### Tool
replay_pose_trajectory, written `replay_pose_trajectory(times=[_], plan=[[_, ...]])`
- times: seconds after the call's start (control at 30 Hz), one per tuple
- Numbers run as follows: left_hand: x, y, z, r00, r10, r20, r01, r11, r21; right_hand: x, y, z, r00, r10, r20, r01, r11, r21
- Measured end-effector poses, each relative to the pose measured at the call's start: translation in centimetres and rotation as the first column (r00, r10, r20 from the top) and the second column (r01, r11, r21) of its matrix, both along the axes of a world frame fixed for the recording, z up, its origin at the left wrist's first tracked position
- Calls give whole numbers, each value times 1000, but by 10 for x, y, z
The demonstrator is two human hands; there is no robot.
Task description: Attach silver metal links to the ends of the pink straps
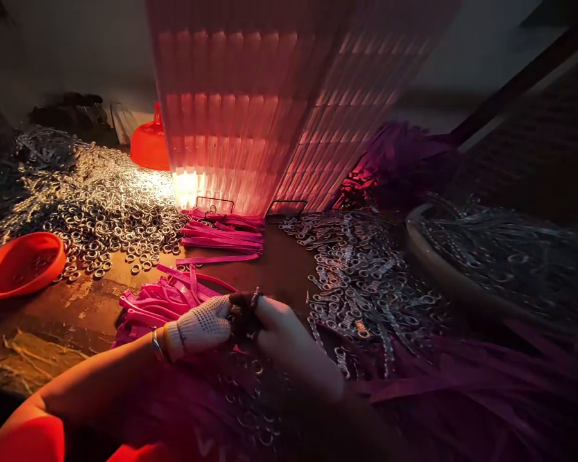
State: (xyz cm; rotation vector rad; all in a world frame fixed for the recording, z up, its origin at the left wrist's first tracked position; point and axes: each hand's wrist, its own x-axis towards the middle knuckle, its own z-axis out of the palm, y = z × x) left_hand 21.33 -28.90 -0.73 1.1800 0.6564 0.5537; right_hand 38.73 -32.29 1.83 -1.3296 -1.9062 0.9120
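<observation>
My left hand (205, 324), in a white dotted glove with bare fingertips, is closed at the centre, its fingertips in shadow. Facing it, my right hand (282, 327) has bent, pinched fingers, with a small metal piece (255, 298) at its fingertips. The two hands nearly meet around a dark spot where details are lost. Bright pink straps (158, 298) lie in a pile just behind and left of my left hand. To the right of my right hand spreads a heap of metal clasps (356, 276).
A big heap of metal rings (110, 205) lies at the left beside an orange bowl (24, 266). An orange lamp (149, 144) glows beside ribbed translucent panels (241, 115). Stacked pink straps (221, 237) lie before them. A basin (433, 256) of metal parts stands right, above purple straps (462, 378).
</observation>
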Motion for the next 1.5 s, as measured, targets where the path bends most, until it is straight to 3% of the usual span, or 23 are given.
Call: replay_pose_trajectory(times=[0.1,0.2,0.3,0.43,0.6,0.7,0.8,0.87,0.97,1.07,1.13,1.2,1.3,1.4,1.43,1.5], plan=[[-1,2,-4,996,74,-43,-68,991,118,-17,1,11,992,107,-69,-114,986,-117],[-4,1,-3,999,40,16,-41,998,46,-17,3,6,993,100,-66,-108,986,-130],[-10,0,2,999,-5,49,10,995,-98,-13,4,-6,991,-71,-118,57,992,-116],[-14,-4,5,993,112,25,-106,979,-174,-13,4,-18,874,-369,-317,332,929,-166],[-9,-15,-3,960,274,53,-258,944,-208,-28,-2,-27,811,-460,-362,416,888,-198],[-7,-17,-5,942,336,1,-331,929,-165,-32,-5,-32,877,-426,-221,425,904,-54],[-12,-14,1,952,297,-75,-296,955,26,-27,-3,-29,952,-284,113,258,944,207],[-16,-10,6,957,248,-152,-220,959,181,-22,1,-21,905,-172,389,65,960,273],[-19,-4,10,952,197,-233,-138,959,247,-16,3,-9,730,-93,677,-109,962,250],[-17,4,4,964,185,-191,-164,979,119,-12,2,-10,655,-139,743,-120,951,284],[-14,14,-1,971,169,-169,-172,985,-8,-8,5,-18,704,-166,691,-43,961,274],[-14,27,-5,977,148,-153,-166,979,-117,-3,17,-30,806,-146,574,39,980,195],[-17,45,-9,975,203,-88,-221,916,-335,1,56,-49,869,-99,484,68,994,80],[-21,49,-13,954,295,-59,-272,766,-583,-6,110,-63,832,-60,551,35,998,57],[-21,47,-15,945,321,-60,-288,732,-618,-11,127,-67,826,-33,562,3,999,54],[-21,38,-19,932,359,-58,-323,746,-582,-22,156,-75,821,29,570,-64,997,42]])
